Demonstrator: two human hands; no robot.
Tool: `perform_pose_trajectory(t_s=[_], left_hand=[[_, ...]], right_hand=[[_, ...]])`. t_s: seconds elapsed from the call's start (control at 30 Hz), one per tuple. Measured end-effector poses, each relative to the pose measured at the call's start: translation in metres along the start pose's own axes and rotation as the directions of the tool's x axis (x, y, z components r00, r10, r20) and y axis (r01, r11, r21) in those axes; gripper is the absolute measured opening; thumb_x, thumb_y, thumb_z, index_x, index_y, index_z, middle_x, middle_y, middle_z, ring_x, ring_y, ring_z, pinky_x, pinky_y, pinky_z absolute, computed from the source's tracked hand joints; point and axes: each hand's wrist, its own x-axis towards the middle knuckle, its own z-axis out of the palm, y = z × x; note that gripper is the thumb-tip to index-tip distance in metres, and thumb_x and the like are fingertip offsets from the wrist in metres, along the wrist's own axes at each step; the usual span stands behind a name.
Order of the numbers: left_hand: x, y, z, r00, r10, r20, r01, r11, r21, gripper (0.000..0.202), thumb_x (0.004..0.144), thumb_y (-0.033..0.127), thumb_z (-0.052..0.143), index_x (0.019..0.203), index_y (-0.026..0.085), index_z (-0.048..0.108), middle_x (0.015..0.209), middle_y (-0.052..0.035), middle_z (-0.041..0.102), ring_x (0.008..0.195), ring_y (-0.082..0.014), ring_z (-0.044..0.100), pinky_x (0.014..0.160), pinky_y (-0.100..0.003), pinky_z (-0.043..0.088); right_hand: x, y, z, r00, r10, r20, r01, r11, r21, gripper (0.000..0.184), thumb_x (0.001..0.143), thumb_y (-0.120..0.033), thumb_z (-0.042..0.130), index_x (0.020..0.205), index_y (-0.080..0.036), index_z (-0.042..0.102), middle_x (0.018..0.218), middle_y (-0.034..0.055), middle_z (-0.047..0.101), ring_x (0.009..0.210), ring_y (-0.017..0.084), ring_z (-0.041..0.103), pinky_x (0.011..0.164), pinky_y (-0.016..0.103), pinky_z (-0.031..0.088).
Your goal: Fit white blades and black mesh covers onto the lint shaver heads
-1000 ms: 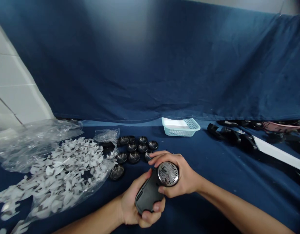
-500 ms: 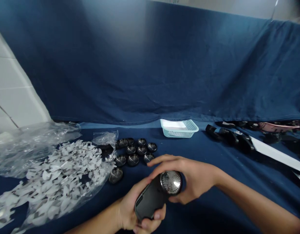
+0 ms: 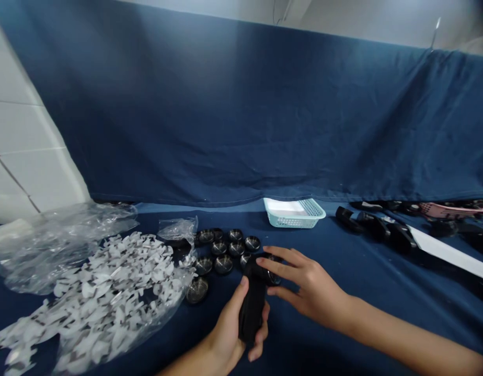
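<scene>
A black fabric shaver [image 3: 252,305] is upright and slightly tilted in front of me, its round head at the top right. My left hand [image 3: 229,329] wraps its handle, with the thumb along the near side. At the head, my right hand [image 3: 300,284] has its fingertips and thumb around the rim; the perforated metal face is turned mostly out of sight. Just beyond and left of the hands lie several round black shaver heads [image 3: 223,264] with mesh faces, one of them [image 3: 197,290] nearest to my left hand.
A big heap of small translucent white plastic pieces [image 3: 119,292] spreads over a plastic bag at left. Crumpled clear bags [image 3: 61,245] lie behind it. A light-blue basket [image 3: 296,221] stands at the back. Black parts [image 3: 375,227], a white strip [image 3: 453,253] and a pink basket [image 3: 449,211] are at right.
The shaver has been turned more upright, its metal face swinging away from view. My right hand's fingers have shifted on the head. The camera view has moved slightly.
</scene>
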Motion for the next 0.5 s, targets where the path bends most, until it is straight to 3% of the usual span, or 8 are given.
perform_pose_trajectory(t_s=[0.03, 0.1, 0.2, 0.27, 0.3, 0.37, 0.43, 0.5], left_hand=[[0.000, 0.000, 0.000, 1.000, 0.003, -0.009, -0.003, 1.000, -0.010, 0.070, 0.083, 0.076, 0.030, 0.074, 0.013, 0.058, 0.059, -0.0001, 0.045, 0.044, -0.0089, 0.036, 0.034, -0.018, 0.027], [0.001, 0.000, 0.001, 0.998, 0.018, -0.064, -0.019, 1.000, -0.009, 0.068, 0.084, 0.076, 0.032, 0.074, 0.013, 0.057, 0.060, 0.0000, 0.046, 0.044, -0.0089, 0.038, 0.034, -0.019, 0.026], [0.001, -0.001, 0.005, 0.981, 0.063, -0.186, -0.057, 0.998, 0.037, 0.063, 0.083, 0.075, 0.036, 0.077, 0.015, 0.056, 0.057, 0.0012, 0.046, 0.044, -0.0102, 0.039, 0.036, -0.019, 0.029], [0.000, -0.002, 0.007, 0.972, 0.082, -0.222, -0.071, 0.996, 0.054, 0.064, 0.083, 0.075, 0.037, 0.077, 0.015, 0.056, 0.055, 0.0012, 0.046, 0.045, -0.0109, 0.040, 0.037, -0.020, 0.030], [0.000, -0.002, 0.008, 0.971, 0.081, -0.227, -0.071, 0.996, 0.052, 0.065, 0.082, 0.076, 0.037, 0.077, 0.014, 0.056, 0.055, 0.0009, 0.046, 0.046, -0.0110, 0.040, 0.037, -0.020, 0.030], [-0.002, -0.002, 0.009, 0.969, 0.084, -0.232, -0.074, 0.996, 0.051, 0.067, 0.081, 0.077, 0.037, 0.074, 0.014, 0.056, 0.055, 0.0008, 0.046, 0.047, -0.0110, 0.040, 0.038, -0.020, 0.029], [-0.003, -0.002, 0.010, 0.965, 0.094, -0.247, -0.081, 0.995, 0.059, 0.066, 0.081, 0.077, 0.039, 0.074, 0.014, 0.056, 0.056, 0.0009, 0.047, 0.047, -0.0108, 0.040, 0.038, -0.020, 0.029], [-0.003, -0.001, 0.011, 0.959, 0.096, -0.266, -0.079, 0.994, 0.074, 0.065, 0.081, 0.077, 0.038, 0.075, 0.014, 0.056, 0.055, 0.0012, 0.047, 0.046, -0.0109, 0.040, 0.038, -0.020, 0.029]], right_hand=[[0.001, 0.001, 0.000, 1.000, -0.010, -0.009, 0.011, 1.000, 0.027, 0.059, 0.086, -0.025, 0.067, 0.139, -0.036, 0.044, 0.146, 0.0061, 0.044, 0.131, 0.031, 0.045, 0.108, 0.054, 0.039], [0.002, 0.001, 0.002, 0.995, 0.081, -0.061, -0.076, 0.994, 0.084, 0.066, 0.084, -0.033, 0.069, 0.143, -0.033, 0.040, 0.146, 0.0093, 0.043, 0.129, 0.032, 0.047, 0.105, 0.053, 0.043], [0.006, -0.004, 0.007, 0.952, 0.278, -0.130, -0.266, 0.959, 0.100, 0.053, 0.087, -0.043, 0.062, 0.134, -0.023, 0.050, 0.123, 0.0149, 0.059, 0.101, 0.032, 0.064, 0.084, 0.051, 0.056], [0.009, -0.006, 0.010, 0.954, 0.269, -0.133, -0.253, 0.960, 0.122, 0.037, 0.089, -0.036, 0.060, 0.123, -0.022, 0.059, 0.111, 0.0121, 0.064, 0.090, 0.028, 0.066, 0.079, 0.048, 0.057], [0.010, -0.006, 0.011, 0.963, 0.233, -0.134, -0.213, 0.965, 0.151, 0.033, 0.088, -0.030, 0.062, 0.120, -0.023, 0.061, 0.112, 0.0107, 0.063, 0.093, 0.027, 0.065, 0.082, 0.046, 0.057], [0.012, -0.004, 0.013, 0.969, 0.203, -0.141, -0.164, 0.955, 0.248, 0.040, 0.082, -0.023, 0.068, 0.121, -0.026, 0.059, 0.122, 0.0085, 0.059, 0.107, 0.026, 0.060, 0.089, 0.044, 0.054], [0.014, 0.001, 0.013, 0.955, 0.271, -0.122, -0.214, 0.911, 0.352, 0.047, 0.082, -0.027, 0.070, 0.126, -0.025, 0.054, 0.122, 0.0090, 0.059, 0.106, 0.026, 0.061, 0.087, 0.044, 0.055], [0.016, 0.005, 0.013, 0.941, 0.329, -0.075, -0.271, 0.868, 0.416, 0.044, 0.087, -0.034, 0.063, 0.128, -0.022, 0.053, 0.113, 0.0102, 0.064, 0.093, 0.024, 0.066, 0.077, 0.043, 0.058]])
